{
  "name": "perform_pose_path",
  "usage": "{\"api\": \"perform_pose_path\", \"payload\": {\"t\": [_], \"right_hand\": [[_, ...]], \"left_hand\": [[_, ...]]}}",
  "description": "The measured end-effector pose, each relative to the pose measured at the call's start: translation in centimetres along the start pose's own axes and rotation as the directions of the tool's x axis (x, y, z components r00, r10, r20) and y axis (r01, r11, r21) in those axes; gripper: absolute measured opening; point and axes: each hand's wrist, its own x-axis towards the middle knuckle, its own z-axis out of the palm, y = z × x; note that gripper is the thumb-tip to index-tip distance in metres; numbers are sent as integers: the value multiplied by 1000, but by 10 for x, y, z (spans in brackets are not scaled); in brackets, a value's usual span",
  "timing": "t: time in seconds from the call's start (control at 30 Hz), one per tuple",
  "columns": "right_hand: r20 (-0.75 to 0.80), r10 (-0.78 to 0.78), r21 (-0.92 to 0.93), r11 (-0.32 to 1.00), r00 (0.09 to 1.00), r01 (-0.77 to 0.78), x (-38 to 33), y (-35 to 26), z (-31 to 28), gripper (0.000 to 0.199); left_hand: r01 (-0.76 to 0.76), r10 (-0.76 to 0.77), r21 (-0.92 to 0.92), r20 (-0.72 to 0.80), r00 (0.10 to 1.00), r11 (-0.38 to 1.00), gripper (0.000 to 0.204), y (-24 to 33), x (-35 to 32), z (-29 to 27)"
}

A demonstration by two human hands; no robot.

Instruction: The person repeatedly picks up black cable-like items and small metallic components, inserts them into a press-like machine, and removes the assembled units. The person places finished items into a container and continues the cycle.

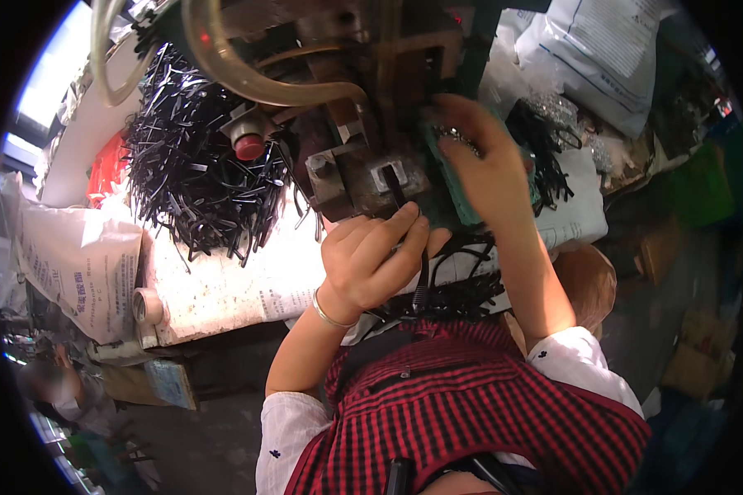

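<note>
My left hand (371,257) is closed, with its thumb and fingers pinching a short black cable (395,191). The cable's far end lies on a small metal fixture (380,176) on the bed of a bench press (371,82), and a ribbed part hangs below my hand. To the right, my right hand (489,169) hovers over or reaches into a green tray (468,216) holding small shiny metal pieces (461,139). Motion blurs its fingers, and whether they grip anything cannot be made out.
A large heap of black cables (194,157) lies left of the press, near a red push button (248,147). More cables (462,285) lie at the table's front edge. A tape roll (147,305), a white sack (82,264) and plastic bags (590,58) stand around.
</note>
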Motion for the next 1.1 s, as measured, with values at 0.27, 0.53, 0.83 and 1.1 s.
{"api": "perform_pose_path", "payload": {"t": [0.27, 0.53, 0.83, 1.1], "right_hand": [[-164, 38, -374, 922, 986, -98, -35, 101, -50, 18], [-96, -143, -799, 601, 985, 10, -32, 100, -24, 11], [-258, -9, -567, 811, 966, -144, -66, 99, -42, 14], [-152, -353, -598, 777, 923, 198, -23, 88, -9, 19]], "left_hand": [[5, -5, 0, 24, 1000, 1000, 33, -4, 2, 1], [207, -202, -99, 62, 977, 973, 36, 14, -8, -12], [418, -441, 349, -16, 898, 839, 25, 12, -84, -108], [252, -537, 827, 70, 841, 502, 12, -145, -123, -109]]}}
